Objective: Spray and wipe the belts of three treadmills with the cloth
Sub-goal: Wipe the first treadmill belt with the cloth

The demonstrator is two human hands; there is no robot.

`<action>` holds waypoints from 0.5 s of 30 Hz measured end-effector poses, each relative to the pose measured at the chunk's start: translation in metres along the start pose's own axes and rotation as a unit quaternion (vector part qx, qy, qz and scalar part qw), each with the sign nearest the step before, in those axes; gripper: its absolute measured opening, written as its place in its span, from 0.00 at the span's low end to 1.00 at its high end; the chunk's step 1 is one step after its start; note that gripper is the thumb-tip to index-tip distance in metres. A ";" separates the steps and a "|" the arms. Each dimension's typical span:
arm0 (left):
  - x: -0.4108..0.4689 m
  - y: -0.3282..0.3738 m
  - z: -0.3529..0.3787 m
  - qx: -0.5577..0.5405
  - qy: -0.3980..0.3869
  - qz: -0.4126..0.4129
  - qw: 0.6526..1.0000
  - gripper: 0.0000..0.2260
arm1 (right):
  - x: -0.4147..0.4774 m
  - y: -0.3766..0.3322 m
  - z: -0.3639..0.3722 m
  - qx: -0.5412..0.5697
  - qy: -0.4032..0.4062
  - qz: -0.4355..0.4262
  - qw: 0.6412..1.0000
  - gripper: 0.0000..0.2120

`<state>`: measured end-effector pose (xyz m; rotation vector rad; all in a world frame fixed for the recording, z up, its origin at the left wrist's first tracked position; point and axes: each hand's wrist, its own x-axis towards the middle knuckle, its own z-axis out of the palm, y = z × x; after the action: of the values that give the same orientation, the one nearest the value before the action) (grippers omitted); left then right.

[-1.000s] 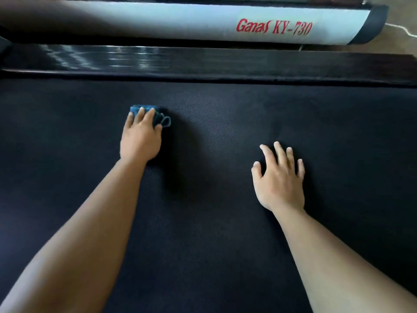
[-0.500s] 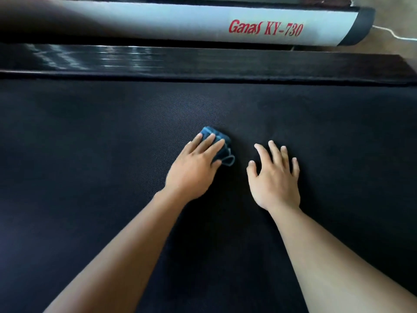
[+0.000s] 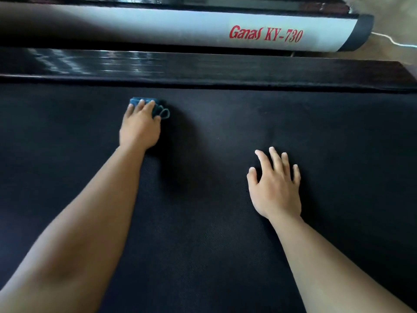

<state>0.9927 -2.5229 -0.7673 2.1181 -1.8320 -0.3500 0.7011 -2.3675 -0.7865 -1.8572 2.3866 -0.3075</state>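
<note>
The soft, light cloth (image 3: 160, 110) lies bunched under our left hand's (image 3: 140, 128) flat pressing fingers on the belt (image 3: 214, 245), beyond our spread, empty right hand (image 3: 276, 188); we judge palm-down pressure stops crumpling.

cloth (image 3: 159, 108): small, dark teal, bunched in lump, thin hanging loop sticking out on right side. lies on belt (image 3: 203, 233) near its far edge, mostly covered by fingers of left hand (image 3: 140, 129) pressing flat on top.
belt: black, fine woven texture, flat, fills most of view. glossy black side rail (image 3: 225, 66) runs along far edge.
second treadmill (image 3: 180, 28) just beyond rail: pale grey side cover, red lettering "ganas ky-730", dark end cap.
</note>
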 end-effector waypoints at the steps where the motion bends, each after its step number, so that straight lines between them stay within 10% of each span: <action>1: 0.009 0.016 0.005 0.002 -0.007 0.008 1.000 0.24 | 0.000 0.000 0.000 -0.001 0.000 -0.001 1.000 0.25; 9: -0.029 0.127 0.045 0.018 -0.076 0.212 0.974 0.24 | 0.000 0.001 -0.003 -0.001 -0.006 -0.007 1.000 0.25; 15: -0.099 0.082 0.035 0.016 -0.098 0.272 0.957 0.24 | 0.000 0.002 -0.003 -0.005 -0.003 0.000 1.000 0.25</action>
<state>0.8897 -2.4386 -0.7690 1.5434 -2.4444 -0.4004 0.6986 -2.3667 -0.7845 -1.8583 2.3890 -0.2894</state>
